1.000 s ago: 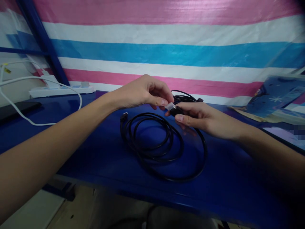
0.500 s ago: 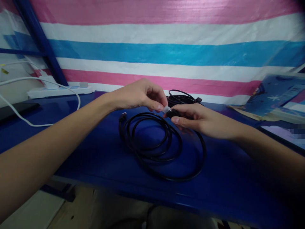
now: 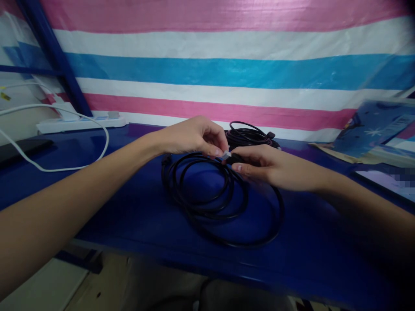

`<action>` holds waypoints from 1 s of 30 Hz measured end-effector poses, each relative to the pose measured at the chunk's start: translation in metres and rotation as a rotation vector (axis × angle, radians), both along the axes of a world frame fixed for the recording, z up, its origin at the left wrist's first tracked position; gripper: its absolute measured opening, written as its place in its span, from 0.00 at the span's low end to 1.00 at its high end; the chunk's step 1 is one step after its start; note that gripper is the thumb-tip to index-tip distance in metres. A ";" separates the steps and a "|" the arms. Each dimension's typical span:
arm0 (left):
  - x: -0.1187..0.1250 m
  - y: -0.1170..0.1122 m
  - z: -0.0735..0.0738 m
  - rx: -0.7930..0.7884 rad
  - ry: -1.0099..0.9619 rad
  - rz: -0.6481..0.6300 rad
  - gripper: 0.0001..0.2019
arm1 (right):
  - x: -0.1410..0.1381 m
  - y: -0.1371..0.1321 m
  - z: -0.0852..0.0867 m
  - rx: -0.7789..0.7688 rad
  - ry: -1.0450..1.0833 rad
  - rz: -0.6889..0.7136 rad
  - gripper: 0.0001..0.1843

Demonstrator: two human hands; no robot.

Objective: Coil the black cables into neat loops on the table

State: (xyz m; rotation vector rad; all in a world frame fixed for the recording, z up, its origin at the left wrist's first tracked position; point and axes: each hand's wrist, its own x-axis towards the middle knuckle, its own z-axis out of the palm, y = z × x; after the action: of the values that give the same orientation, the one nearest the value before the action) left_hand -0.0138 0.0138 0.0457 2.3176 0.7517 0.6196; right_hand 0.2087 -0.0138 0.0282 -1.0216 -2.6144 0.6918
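Note:
A small whitish translucent cap (image 3: 226, 154) is pinched between the thumb and fingertips of my left hand (image 3: 201, 136). Right beside it, my right hand (image 3: 270, 167) grips the black connector (image 3: 236, 159) of a cable, thumb on the near side. Cap and connector meet between the hands; whether the cap is on or off the tip I cannot tell. From my right hand the black cable (image 3: 240, 245) runs down into loose loops on the blue table (image 3: 129, 211). Its other plug end (image 3: 166, 160) lies at the loops' left, partly behind my left wrist.
Behind my hands lies a second bundle of dark cable (image 3: 248, 137). A white power strip (image 3: 81, 124) with a plugged-in charger and white cord (image 3: 105, 142) is at the back left. At the right are a blue printed package (image 3: 369, 129) and a lit-screen device (image 3: 382, 183).
My left hand has dropped a little, bringing the cap lower, and now covers the pale tip of the far plug. My right hand has shifted slightly down; the outer loop has widened rightward.

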 end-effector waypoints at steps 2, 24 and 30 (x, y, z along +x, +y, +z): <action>0.001 -0.001 -0.001 -0.014 0.003 0.004 0.04 | 0.001 0.000 -0.001 -0.002 -0.002 0.006 0.19; 0.005 0.003 -0.014 -0.004 0.010 -0.002 0.04 | 0.000 0.001 -0.006 0.053 -0.068 0.019 0.15; 0.007 0.002 -0.015 0.009 0.034 0.017 0.05 | -0.001 0.003 -0.007 0.085 -0.095 0.034 0.16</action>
State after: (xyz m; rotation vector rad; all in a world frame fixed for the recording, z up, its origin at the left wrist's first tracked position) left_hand -0.0068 0.0158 0.0309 2.3377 0.7862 0.5937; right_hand 0.2081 -0.0105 0.0208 -1.0113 -2.7225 0.5467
